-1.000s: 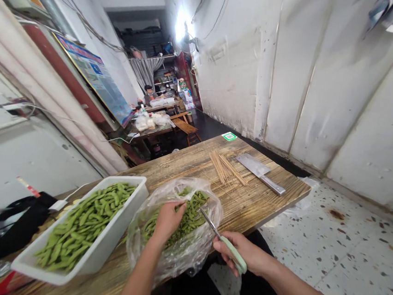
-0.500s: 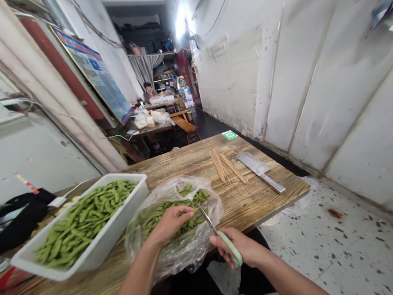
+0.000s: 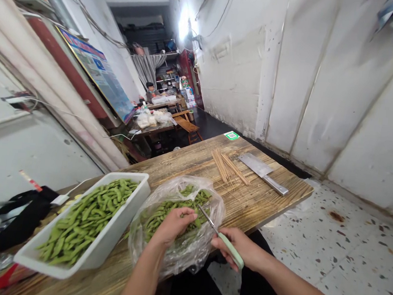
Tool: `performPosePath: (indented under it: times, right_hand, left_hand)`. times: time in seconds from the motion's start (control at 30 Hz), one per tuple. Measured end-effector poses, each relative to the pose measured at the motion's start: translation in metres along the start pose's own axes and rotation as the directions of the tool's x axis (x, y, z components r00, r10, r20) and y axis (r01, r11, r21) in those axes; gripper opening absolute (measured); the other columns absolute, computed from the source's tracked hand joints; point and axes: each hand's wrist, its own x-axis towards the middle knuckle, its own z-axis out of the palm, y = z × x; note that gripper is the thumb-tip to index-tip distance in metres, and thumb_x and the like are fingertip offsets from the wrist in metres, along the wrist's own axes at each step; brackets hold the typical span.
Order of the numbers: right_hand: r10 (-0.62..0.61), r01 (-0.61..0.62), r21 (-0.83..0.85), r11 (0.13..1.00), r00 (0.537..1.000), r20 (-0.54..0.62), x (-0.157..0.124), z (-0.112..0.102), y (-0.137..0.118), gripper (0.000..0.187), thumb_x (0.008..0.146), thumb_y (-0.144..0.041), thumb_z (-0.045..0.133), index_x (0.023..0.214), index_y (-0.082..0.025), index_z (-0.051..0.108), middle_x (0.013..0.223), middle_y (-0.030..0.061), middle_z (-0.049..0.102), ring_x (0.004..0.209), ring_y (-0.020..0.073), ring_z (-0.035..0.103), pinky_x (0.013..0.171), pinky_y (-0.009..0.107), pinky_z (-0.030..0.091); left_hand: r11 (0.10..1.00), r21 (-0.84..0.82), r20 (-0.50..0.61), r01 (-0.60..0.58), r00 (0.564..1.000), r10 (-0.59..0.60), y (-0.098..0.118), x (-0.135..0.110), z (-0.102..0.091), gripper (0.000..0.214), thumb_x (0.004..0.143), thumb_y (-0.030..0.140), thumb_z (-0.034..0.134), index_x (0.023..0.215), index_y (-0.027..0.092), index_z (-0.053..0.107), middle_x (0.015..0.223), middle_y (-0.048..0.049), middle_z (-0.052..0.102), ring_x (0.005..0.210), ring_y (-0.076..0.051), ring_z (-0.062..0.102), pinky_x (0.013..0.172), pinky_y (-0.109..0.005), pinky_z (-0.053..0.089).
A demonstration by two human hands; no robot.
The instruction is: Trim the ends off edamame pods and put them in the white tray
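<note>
My right hand is wrapped round the pale green handles of a pair of scissors. The blades point up and left, over a clear plastic bag of green edamame pods. Above that bag, the thumb and forefinger of my left hand are pinched on an edamame pod, mostly hidden by the fingers, close to the scissor tips. To the left stands a white plastic tub holding many more edamame pods.
On the wooden table lie a bundle of thin wooden skewers and a cleaver. A black bag is at the far left. Further back, a person sits at another table with plastic bags.
The view has shifted slightly, moving everything a little to the right in the picture. The scissor blades look closer together, and less of the pod shows at my left fingertips.
</note>
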Motion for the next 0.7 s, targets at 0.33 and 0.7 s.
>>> performPosePath:
  times: [0.33, 0.7]
  right_hand:
    - [0.025, -0.028, 0.036, 0.999, 0.996, 0.086, -0.003, 0.002, 0.009, 0.05, 0.075, -0.065, 0.054, 0.069, -0.016, 0.046, 0.048, -0.0071, 0.047, 0.031, 0.0049, 0.042, 0.03, 0.015, 0.034]
    - [0.025, -0.027, 0.112, 0.993, 0.999, 0.024, -0.003, 0.005, 0.006, 0.045, 0.072, -0.058, 0.063, 0.07, -0.018, 0.044, 0.054, -0.0077, 0.046, 0.032, 0.0025, 0.037, 0.026, 0.014, 0.032]
  left_hand:
    - [0.869, -0.491, -0.17, -0.054, 0.985, -0.035, -0.011, 0.001, 0.018, 0.047, 0.051, 0.04, 0.082, 0.074, 0.017, 0.048, 0.042, 0.015, 0.029, 0.033, 0.0, 0.016, 0.036, -0.018, 0.01]
    - [0.845, -0.523, -0.279, -0.107, 0.959, -0.052, -0.015, -0.003, 0.031, 0.042, 0.05, 0.037, 0.082, 0.067, 0.015, 0.05, 0.038, 0.0149, 0.027, 0.031, 0.0, 0.017, 0.034, -0.017, 0.012]
